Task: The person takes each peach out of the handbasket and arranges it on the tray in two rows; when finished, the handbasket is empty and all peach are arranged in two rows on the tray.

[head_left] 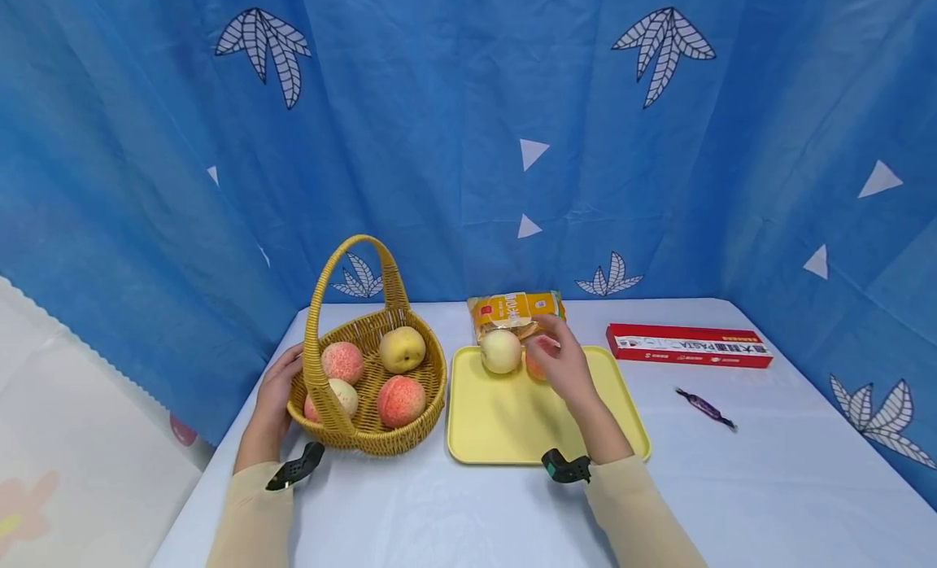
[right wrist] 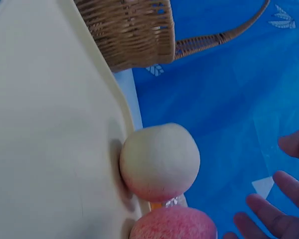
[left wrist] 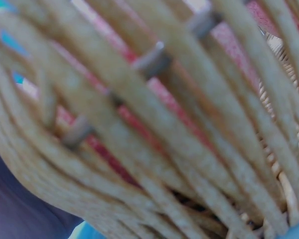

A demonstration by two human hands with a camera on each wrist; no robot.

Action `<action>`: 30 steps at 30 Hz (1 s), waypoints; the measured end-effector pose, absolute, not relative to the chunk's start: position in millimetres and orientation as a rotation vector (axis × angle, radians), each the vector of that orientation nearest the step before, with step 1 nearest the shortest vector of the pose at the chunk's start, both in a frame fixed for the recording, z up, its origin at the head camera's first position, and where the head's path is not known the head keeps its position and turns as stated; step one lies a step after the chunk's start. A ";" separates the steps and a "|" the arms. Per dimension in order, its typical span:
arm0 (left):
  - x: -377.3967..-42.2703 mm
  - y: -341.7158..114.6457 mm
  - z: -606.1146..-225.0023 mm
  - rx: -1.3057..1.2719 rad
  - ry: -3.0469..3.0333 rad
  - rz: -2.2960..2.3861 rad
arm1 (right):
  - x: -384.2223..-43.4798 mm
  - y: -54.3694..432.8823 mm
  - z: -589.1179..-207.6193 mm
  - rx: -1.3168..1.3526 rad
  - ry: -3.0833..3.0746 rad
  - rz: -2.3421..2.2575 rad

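At the left, my left hand (head_left: 278, 389) holds the outer side of a yellow wicker basket (head_left: 388, 443), fingers at its rim beside the foot of the tall handle. Inside the basket lie several peaches, among them a yellow peach (head_left: 402, 349) and a red-pink peach (head_left: 401, 401). The basket's weave (left wrist: 139, 114) fills the left wrist view. My right hand (head_left: 565, 363) hovers over the back of a yellow tray (head_left: 505, 438), fingers spread and holding nothing. Below it sits a pink peach (right wrist: 174, 226), partly hidden in the head view. A whitish peach (right wrist: 160, 162) is beside it.
An orange food packet (head_left: 505, 309) lies behind the tray. To the right is a red pasta box (head_left: 688, 346), with a purple wrapped candy (head_left: 706, 408) in front of it. A blue curtain (head_left: 454, 145) hangs behind the white-covered table (head_left: 410, 511).
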State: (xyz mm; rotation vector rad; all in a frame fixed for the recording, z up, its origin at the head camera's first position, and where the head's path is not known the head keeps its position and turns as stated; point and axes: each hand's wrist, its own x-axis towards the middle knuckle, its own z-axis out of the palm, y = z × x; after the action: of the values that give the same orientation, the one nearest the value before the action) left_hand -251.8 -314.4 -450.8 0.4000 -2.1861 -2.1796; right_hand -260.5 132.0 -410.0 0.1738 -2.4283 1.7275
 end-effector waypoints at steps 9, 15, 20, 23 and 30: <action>-254.1 -312.2 -450.8 0.398 -2.199 -2.177 | -248.2 108.5 -404.1 0.347 -2.411 1.717; -252.9 -313.8 -452.2 0.413 -2.190 -2.190 | -242.9 89.8 -401.1 0.490 -2.455 1.700; -252.3 -315.0 -452.5 0.389 -2.156 -2.183 | -242.3 80.2 -391.6 0.617 -2.471 1.700; -252.1 -314.9 -452.5 0.391 -2.152 -2.181 | -241.5 76.0 -386.8 0.686 -2.493 1.683; -253.0 -313.4 -452.7 0.409 -2.151 -2.176 | -240.3 64.1 -381.2 0.880 -2.570 1.564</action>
State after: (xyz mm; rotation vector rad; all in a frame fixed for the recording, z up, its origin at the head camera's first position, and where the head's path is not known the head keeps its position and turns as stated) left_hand -253.0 -313.4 -452.7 0.4087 -2.1507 -2.1762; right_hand -240.3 64.1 -381.2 0.8802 -2.5703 1.5638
